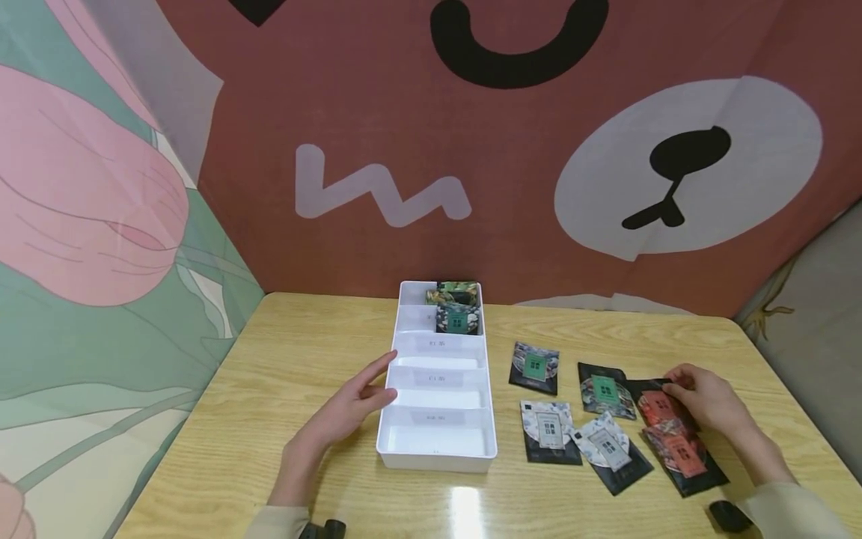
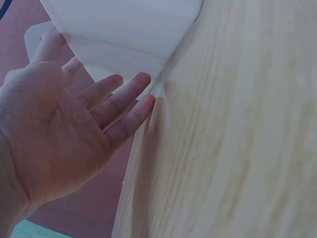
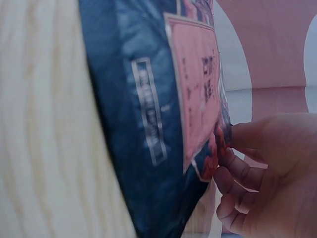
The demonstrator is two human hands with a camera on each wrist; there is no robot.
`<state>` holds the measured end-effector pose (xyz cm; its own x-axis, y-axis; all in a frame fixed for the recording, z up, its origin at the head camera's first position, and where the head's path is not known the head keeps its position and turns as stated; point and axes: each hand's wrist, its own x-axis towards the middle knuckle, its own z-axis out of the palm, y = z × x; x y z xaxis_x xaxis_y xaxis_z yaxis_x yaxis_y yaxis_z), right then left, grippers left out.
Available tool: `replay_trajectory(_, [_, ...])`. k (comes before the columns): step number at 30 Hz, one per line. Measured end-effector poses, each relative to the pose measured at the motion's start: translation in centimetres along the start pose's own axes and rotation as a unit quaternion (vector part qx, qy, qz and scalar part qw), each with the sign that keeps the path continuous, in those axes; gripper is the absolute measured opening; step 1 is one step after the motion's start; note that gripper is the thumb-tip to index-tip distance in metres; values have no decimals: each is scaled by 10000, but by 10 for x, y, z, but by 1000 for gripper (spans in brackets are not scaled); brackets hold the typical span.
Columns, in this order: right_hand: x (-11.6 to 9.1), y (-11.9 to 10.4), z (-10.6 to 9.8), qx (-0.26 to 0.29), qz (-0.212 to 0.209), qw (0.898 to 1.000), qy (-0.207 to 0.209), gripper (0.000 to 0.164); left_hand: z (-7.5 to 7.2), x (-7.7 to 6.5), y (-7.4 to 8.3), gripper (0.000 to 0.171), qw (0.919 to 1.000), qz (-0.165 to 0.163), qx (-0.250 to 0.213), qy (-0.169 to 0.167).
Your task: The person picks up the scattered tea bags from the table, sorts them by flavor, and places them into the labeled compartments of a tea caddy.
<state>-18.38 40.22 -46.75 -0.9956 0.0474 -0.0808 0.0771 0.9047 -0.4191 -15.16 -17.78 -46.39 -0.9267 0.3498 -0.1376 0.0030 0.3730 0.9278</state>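
My left hand (image 1: 346, 408) rests against the left side of a long white divided tray (image 1: 436, 463), fingers spread and fairly straight. In the left wrist view its fingertips (image 2: 142, 78) lie at the tray's outer wall. At the right, my right hand (image 1: 710, 400) pinches the edge of a black sachet with a red label (image 1: 660, 405). Another red-label sachet (image 1: 685, 454) lies just in front, overlapping it. In the right wrist view a dark sachet with a red label (image 3: 198, 84) fills the middle, the thumb at its edge.
Two green-label sachets (image 1: 535, 367) (image 1: 604, 388) and two white-label sachets (image 1: 551, 430) (image 1: 610, 448) lie between tray and right hand. The tray's far compartments hold a green-label sachet (image 1: 457, 320) and green-yellow patterned packets (image 1: 458, 288). A printed cloth wall (image 1: 377, 254) stands behind the table.
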Motion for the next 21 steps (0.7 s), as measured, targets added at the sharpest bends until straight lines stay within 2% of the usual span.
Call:
replay_trajectory(7, [-1, 0, -1, -37, -108, 9999, 124, 20, 0, 0, 0, 64, 10000, 1, -27, -20])
replay_trajectory(16, [-3, -6, -8, -87, -572, 9974, 438, 19, 0, 0, -1, 64, 10000, 35, -45, -13])
replay_trajectory(21, [-2, -10, -16, -130, -512, 9974, 490, 21, 1, 1, -1, 63, 10000, 49, -40, -9])
